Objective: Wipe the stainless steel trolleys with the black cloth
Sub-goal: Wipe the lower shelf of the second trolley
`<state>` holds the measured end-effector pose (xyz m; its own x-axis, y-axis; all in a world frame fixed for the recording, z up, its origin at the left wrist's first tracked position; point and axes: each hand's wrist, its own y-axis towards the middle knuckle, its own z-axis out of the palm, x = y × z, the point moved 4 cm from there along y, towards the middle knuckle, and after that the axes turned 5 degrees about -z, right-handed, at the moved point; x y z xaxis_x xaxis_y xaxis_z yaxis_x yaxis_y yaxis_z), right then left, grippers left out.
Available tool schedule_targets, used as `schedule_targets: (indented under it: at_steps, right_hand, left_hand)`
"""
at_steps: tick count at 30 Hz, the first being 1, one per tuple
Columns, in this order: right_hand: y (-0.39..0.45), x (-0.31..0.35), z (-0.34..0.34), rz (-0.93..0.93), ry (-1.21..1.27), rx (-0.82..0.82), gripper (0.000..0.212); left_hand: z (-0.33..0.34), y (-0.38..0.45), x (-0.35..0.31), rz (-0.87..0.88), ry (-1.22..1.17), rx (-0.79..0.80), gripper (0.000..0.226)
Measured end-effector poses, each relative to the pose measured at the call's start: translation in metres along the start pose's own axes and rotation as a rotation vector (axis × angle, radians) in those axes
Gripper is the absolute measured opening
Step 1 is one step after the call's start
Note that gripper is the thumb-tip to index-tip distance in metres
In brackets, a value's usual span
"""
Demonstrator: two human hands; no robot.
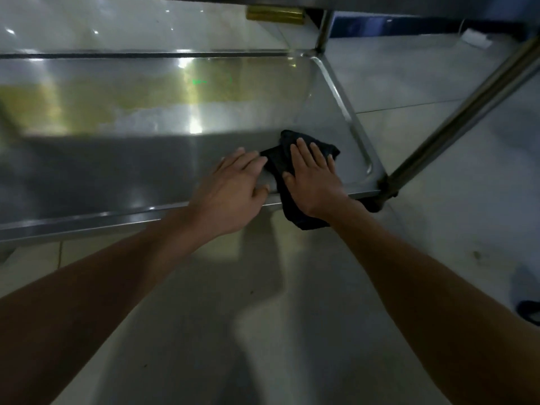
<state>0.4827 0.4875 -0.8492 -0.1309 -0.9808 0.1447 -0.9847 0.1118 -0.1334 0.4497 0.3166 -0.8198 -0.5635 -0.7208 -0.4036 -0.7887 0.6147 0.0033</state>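
The crumpled black cloth (280, 166) lies right of the frame's centre, on the lower shelf of the stainless steel trolley (117, 176), near that shelf's right-hand corner; its lower part hangs over the shelf's front rim toward the floor. The right hand (314, 179) lies flat on the cloth with its fingers straight and slightly spread, pressing it onto the steel rather than gripping it. The left hand (233, 188) rests just beside it on the shelf, fingers extended and relaxed, fingertips touching the cloth's left edge, thumb at the front rim; it holds nothing. Both bare forearms reach in from the bottom corners of the frame. A round steel leg (467, 112) rises diagonally from the shelf's right corner toward the upper right. Pale floor tiles (409, 83) show beyond the trolley, and a shiny brass-coloured piece (274, 14) sits at the top centre.
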Motion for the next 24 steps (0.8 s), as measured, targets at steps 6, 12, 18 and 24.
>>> schedule_targets:
  at_steps: [6,12,18,24]
  right_hand:
    - [0.005,-0.060,-0.007,0.084,0.013,-0.021,0.066]
    - [0.021,-0.087,-0.016,0.088,0.041,-0.030,0.068]
    - [0.048,-0.098,-0.022,0.084,0.024,-0.072,0.068]
    - [0.085,-0.092,-0.030,0.067,0.005,-0.057,0.066]
  left_hand:
    - [0.015,0.036,-0.027,0.030,0.041,0.036,0.060]
    - [0.024,0.063,-0.026,0.014,0.079,0.045,0.059]
    - [0.022,0.076,-0.018,0.012,0.088,0.037,0.060]
    - [0.011,0.079,0.008,0.032,0.111,0.016,0.058]
